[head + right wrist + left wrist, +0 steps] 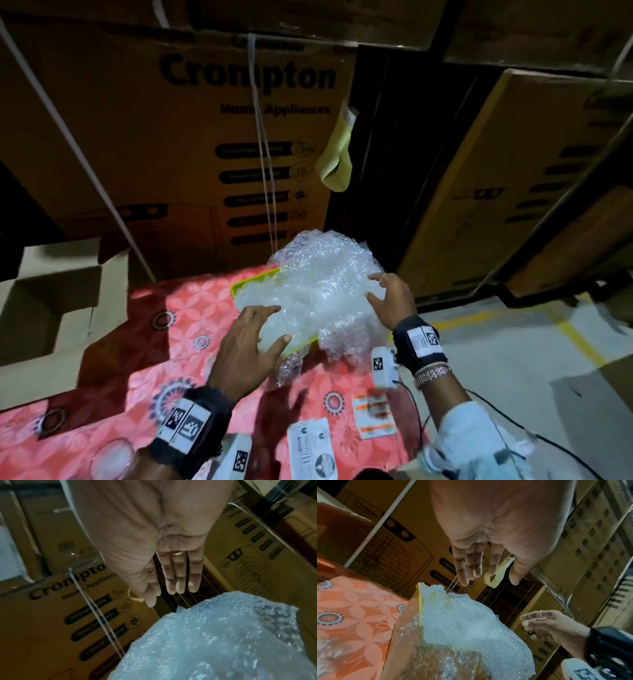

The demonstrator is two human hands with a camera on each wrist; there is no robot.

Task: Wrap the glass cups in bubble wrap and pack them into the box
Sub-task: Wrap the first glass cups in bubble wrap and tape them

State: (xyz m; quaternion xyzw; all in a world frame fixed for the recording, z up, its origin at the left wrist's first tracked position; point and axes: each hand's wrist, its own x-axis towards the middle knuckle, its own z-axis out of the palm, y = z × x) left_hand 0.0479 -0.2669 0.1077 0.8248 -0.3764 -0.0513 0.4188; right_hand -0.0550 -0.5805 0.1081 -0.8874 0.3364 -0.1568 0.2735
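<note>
Glass cup (pixel 111 457) near the front edge of the patterned cloth (pixel 164 329), unwrapped, beside my left wrist. Farther in, my left hand (pixel 245 346) and right hand (pixel 390 301), fingers spread and relaxed, holding nothing, poised over the bubble wrap (pixel 322 287) heaped on a yellow tray (pixel 251 279) toward the cloth's far right corner. Open box (pixel 48 301) at the far left edge. Step in hand, I judge: taking a sheet. Next: pinch one layer free and bring it to the cup.
</note>
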